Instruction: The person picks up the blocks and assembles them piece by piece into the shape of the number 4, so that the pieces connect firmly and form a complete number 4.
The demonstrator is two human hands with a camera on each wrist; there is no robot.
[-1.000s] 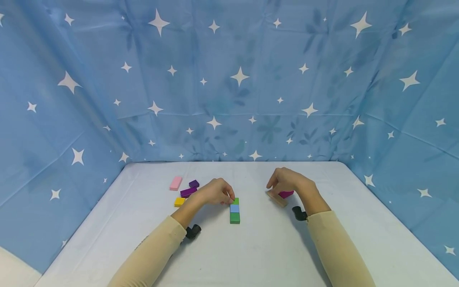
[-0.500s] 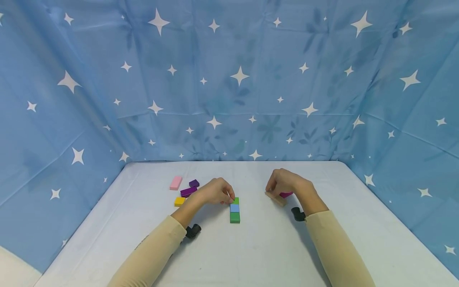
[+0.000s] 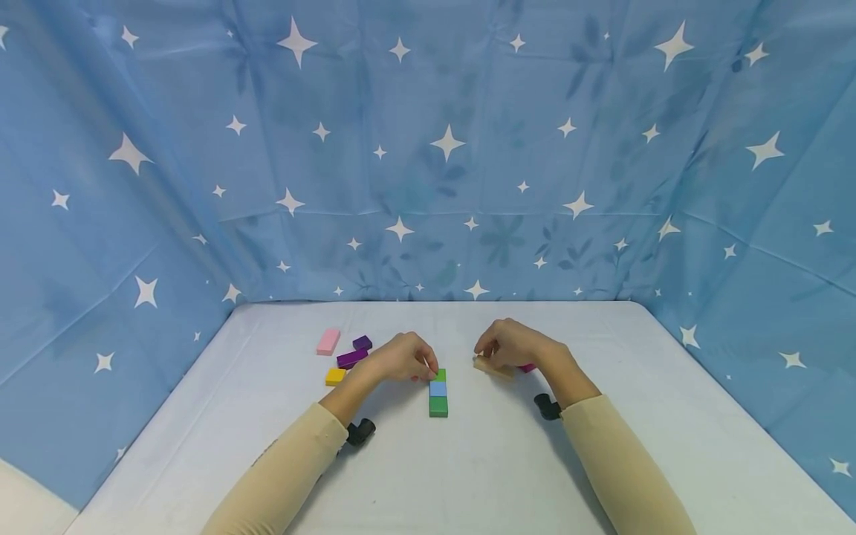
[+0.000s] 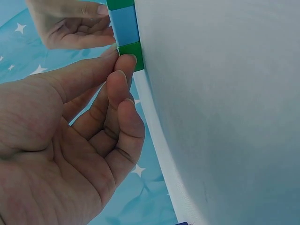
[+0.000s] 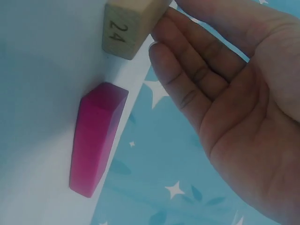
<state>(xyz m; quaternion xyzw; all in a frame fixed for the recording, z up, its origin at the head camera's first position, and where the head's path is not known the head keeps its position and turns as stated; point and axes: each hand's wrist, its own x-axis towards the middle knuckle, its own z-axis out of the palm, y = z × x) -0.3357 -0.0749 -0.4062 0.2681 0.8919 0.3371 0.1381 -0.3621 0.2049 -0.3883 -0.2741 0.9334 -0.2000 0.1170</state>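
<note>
My left hand pinches the light green block at the far end of a short row, thumb and index finger on it. Against it lies a light blue block, and a darker green block forms the near end. My right hand holds a long plain wooden block just right of the row, gripped from above. The number 24 shows on the end of this wooden block in the right wrist view. Behind it a magenta block lies on the table, partly hidden in the head view.
Left of the left hand lie a pink block, a dark purple block, a purple block and a yellow block. A white cloth covers the table. A blue star-patterned curtain encloses the back and sides.
My right hand has moved left toward the row with the wooden block, which has turned to lie more sideways. It is farther from the magenta block. My left hand has stayed in place.
</note>
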